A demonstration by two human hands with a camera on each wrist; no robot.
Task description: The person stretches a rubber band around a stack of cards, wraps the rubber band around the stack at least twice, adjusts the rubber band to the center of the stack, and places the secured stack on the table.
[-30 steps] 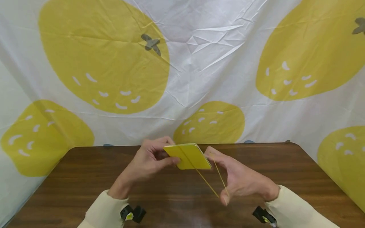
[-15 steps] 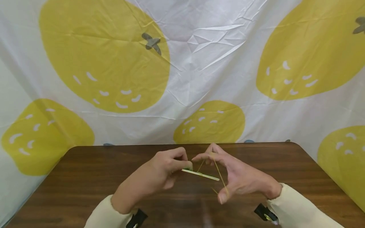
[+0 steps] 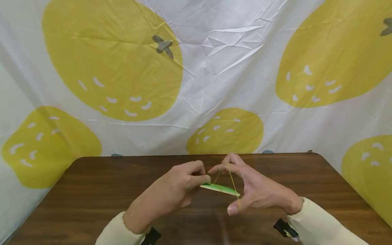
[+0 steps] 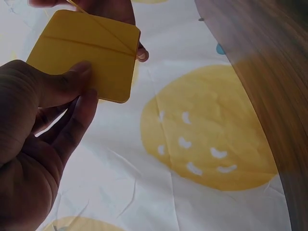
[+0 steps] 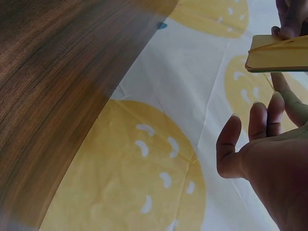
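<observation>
A small stack of cards (image 3: 225, 190), green on its upper face in the head view, is pinched at its left end by my left hand (image 3: 180, 185). In the left wrist view the yellow face (image 4: 113, 72) shows, with the thumb pressed on it. A thin yellow rubber band (image 4: 91, 44) crosses that face and runs on to my right hand (image 3: 261, 187). The right hand's spread thumb and index finger stretch the band into a loop beside the stack's right end. Its other fingers hang loosely bent in the right wrist view.
Both hands are above a dark wooden table (image 3: 92, 190). Behind it hangs a white cloth (image 3: 202, 85) printed with large yellow fruit. Black straps (image 3: 286, 229) with small devices sit at the cream sleeves (image 3: 321, 221).
My left hand has turned the stack over, from its yellow face to edge-on to green, and moved it right and down. The right thumb has bent inward a little, the band still stretched.
</observation>
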